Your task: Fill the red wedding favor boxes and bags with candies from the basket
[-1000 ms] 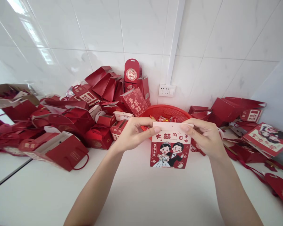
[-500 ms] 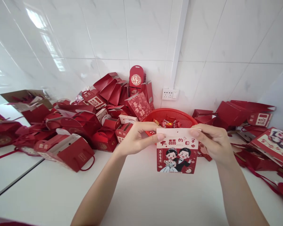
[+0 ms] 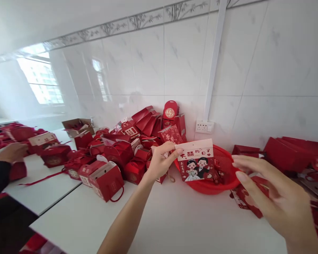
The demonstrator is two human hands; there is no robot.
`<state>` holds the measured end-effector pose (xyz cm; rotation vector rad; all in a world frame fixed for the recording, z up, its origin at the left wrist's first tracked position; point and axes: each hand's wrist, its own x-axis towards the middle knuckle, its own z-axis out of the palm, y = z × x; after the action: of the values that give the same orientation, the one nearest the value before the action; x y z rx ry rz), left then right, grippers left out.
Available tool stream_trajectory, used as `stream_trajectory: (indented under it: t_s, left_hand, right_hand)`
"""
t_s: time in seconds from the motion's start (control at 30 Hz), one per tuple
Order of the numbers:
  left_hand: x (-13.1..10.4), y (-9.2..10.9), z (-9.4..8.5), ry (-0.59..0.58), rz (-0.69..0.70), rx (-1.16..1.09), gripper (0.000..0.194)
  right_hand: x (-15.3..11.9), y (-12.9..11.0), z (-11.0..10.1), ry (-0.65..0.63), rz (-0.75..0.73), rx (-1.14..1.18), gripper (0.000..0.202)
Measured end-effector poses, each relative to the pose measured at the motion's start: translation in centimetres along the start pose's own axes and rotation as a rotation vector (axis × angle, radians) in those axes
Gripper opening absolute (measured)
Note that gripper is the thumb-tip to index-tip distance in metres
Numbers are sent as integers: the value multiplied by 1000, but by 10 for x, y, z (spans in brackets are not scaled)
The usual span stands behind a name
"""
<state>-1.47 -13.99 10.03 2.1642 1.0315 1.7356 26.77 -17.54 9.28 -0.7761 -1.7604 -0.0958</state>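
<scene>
My left hand (image 3: 163,160) pinches the upper left corner of a red and cream gift bag (image 3: 197,162) printed with a cartoon bride and groom. The bag is held up, slightly tilted, in front of a red plastic basket (image 3: 212,188). Small red wrapped sweets (image 3: 219,173) lie in the basket, partly hidden by the bag. To the right, my right hand (image 3: 275,201) is off the bag, thumb and fingers apart with nothing between them. Below its fingertips a red printed bag (image 3: 250,197) lies on the table.
Red gift boxes (image 3: 119,153) are heaped along the wall at left, with a red handled box (image 3: 102,181) in front. More red bags (image 3: 288,153) lie at right. A wall socket (image 3: 204,127) is behind the basket. At far left, a co-worker's hand (image 3: 12,152) reaches over red boxes.
My right hand has let go of the bag and moved right, its fingers opening. My left hand still holds the bag. The view has shifted up and left, bringing in the co-worker.
</scene>
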Motion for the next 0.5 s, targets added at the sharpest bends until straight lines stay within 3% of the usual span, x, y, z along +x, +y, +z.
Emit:
stream_trajectory:
  t_s: [0.13, 0.23, 0.33, 0.5]
  left_hand:
    - [16, 5, -26, 148, 31, 54, 44]
    - [24, 8, -61, 272, 44, 115, 40]
    - [27, 10, -109, 464, 33, 269, 38]
    - [31, 9, -200, 880, -8, 460, 13]
  right_hand:
    - [-3, -8, -9, -39, -99, -7, 14]
    - [-5, -6, -11, -52, -114, -13, 15]
    - [-6, -2, -13, -51, -94, 24, 14]
    - [-11, 2, -12, -110, -2, 68, 15]
